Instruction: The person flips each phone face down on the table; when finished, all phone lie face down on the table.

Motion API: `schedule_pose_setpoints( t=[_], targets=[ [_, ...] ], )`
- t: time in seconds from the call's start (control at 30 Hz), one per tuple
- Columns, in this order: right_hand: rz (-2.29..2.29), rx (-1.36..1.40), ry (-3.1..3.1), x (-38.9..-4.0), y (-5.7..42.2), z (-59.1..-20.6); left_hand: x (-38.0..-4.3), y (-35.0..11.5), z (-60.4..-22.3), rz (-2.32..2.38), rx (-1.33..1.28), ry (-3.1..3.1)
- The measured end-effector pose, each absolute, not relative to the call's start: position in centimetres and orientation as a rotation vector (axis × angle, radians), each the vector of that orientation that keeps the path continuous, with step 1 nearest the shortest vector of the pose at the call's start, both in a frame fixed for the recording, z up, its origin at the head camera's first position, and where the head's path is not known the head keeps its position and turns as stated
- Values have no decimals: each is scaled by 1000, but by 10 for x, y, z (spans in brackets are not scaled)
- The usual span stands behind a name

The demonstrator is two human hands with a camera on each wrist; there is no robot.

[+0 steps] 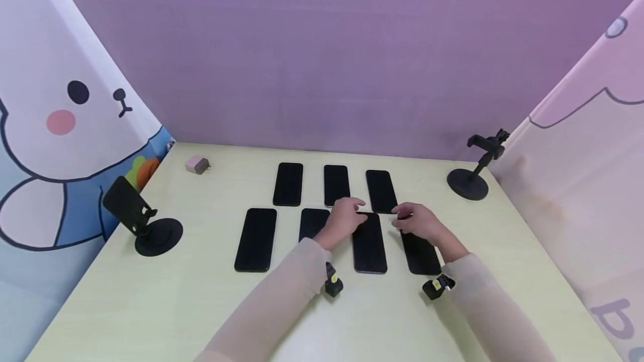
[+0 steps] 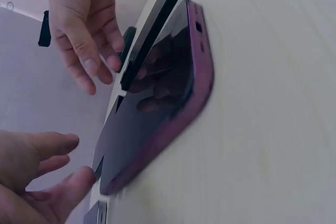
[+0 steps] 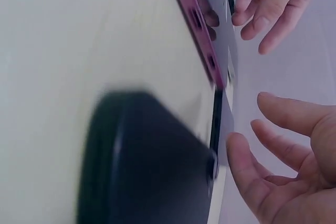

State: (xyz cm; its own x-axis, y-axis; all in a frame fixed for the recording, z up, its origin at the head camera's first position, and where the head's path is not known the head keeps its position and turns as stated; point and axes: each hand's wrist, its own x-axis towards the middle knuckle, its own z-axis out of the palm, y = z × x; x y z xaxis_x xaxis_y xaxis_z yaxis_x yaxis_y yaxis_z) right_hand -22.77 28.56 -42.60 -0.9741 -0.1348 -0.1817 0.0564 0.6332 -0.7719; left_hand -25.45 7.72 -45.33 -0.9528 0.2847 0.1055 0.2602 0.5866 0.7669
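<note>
Several dark-screened smartphones lie face up in two rows. My left hand (image 1: 343, 222) hovers over the front row, between a partly covered phone (image 1: 313, 221) and a phone (image 1: 369, 247) with a purplish-red edge (image 2: 197, 51). In the left wrist view its thumb and fingers are apart with nothing between them. My right hand (image 1: 421, 222) is above the far end of the rightmost front phone (image 1: 421, 255), which looms large and blurred in the right wrist view. Its fingers are loosely bent and spread, holding nothing. The hands face each other.
Behind are three more phones, at left (image 1: 288, 184), middle (image 1: 336, 183) and right (image 1: 382, 190). Another phone (image 1: 255, 240) lies front left. Black stands occupy the left (image 1: 158, 236) and back right (image 1: 468, 184). A pink charger plug (image 1: 197, 164) sits back left. Fabric walls (image 1: 322, 71) edge the table.
</note>
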Motion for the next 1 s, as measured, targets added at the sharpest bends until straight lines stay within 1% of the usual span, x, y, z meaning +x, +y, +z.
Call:
schedule_pose_setpoints(
  t=[0.2, 0.5, 1.0],
  targets=[
    [-1240, -82, 2619, -225, 264, -435, -246, 63, -458, 1365, 439, 2702],
    [-1212, -49, 2623, -226, 244, -441, -243, 59, -468, 1478, 445, 2651],
    [-1108, 16, 2737, -227, 235, -445, -243, 60, -471, 1419, 447, 2720]
  ],
)
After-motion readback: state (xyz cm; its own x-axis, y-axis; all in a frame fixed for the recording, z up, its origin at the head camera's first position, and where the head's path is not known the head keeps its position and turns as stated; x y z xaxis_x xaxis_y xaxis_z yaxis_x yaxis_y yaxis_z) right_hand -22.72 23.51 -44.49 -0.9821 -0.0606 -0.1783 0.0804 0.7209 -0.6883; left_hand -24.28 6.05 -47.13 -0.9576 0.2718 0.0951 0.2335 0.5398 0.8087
